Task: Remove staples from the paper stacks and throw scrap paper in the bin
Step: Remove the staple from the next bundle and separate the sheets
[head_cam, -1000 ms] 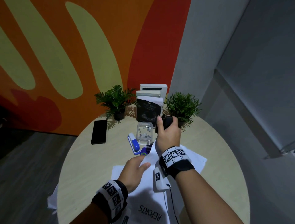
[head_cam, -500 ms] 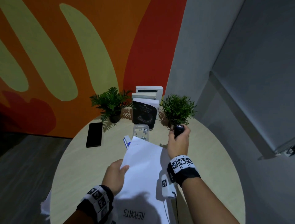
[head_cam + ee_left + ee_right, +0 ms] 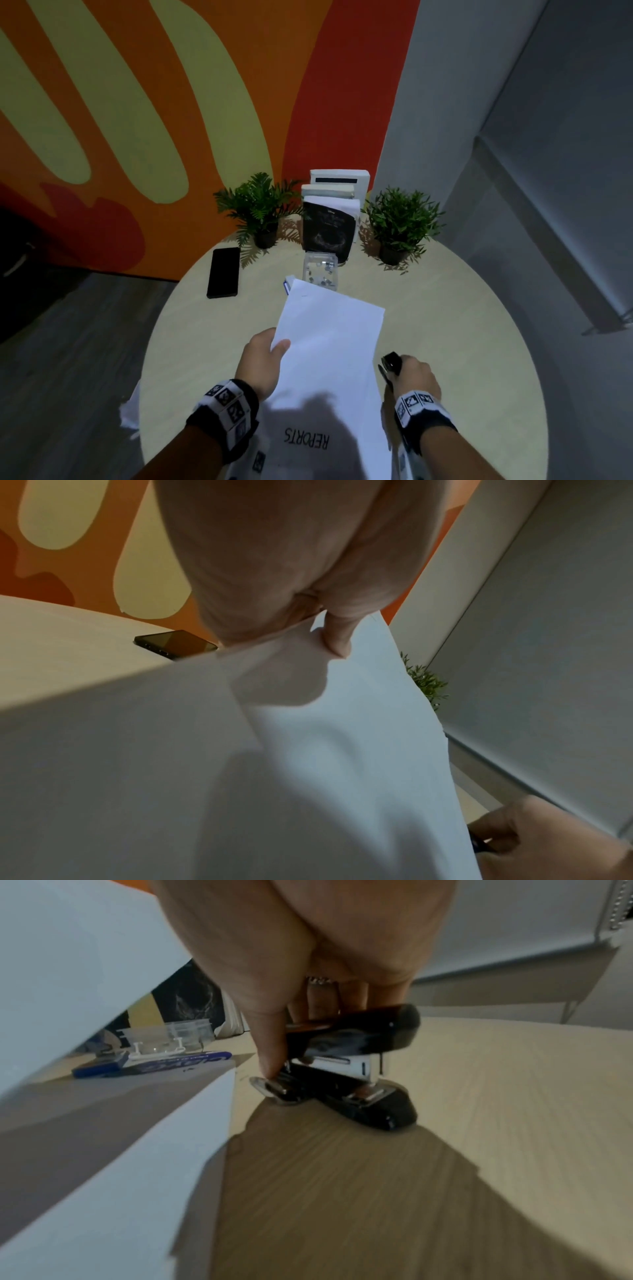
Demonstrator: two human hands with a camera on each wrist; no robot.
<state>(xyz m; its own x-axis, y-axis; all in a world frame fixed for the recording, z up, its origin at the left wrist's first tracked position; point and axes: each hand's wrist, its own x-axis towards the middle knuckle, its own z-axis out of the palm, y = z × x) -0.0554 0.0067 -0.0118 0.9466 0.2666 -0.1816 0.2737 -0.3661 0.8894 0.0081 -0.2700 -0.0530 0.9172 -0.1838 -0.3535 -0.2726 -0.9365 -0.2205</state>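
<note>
White paper sheet (image 3: 329, 346), lifted off the round counter (image 3: 462, 325), is pinched at its left edge by the left hand (image 3: 262, 365): thumb on top, fingers beneath. The sheet's far corner points toward the clear plastic box (image 3: 321, 270). Under it lies a paper stack (image 3: 305, 442) printed "REPORTS", at the near edge of the counter. A further white sheet (image 3: 128, 416) overhangs the counter's left rim.

The right hand (image 3: 416, 375) is curled round a black stapler (image 3: 352, 1066), held low at the counter, just right of the lifted sheet. In the right wrist view the stapler's base appears to touch the surface, thumb on the metal tab at its rear; firm contact cannot be confirmed.

A blue-and-white stapler (image 3: 150, 1064) lies beside the clear box. A black phone (image 3: 223, 272) lies flat at the left. Two potted plants (image 3: 262, 209) (image 3: 400, 222) flank upright books (image 3: 330, 219) at the far edge.
</note>
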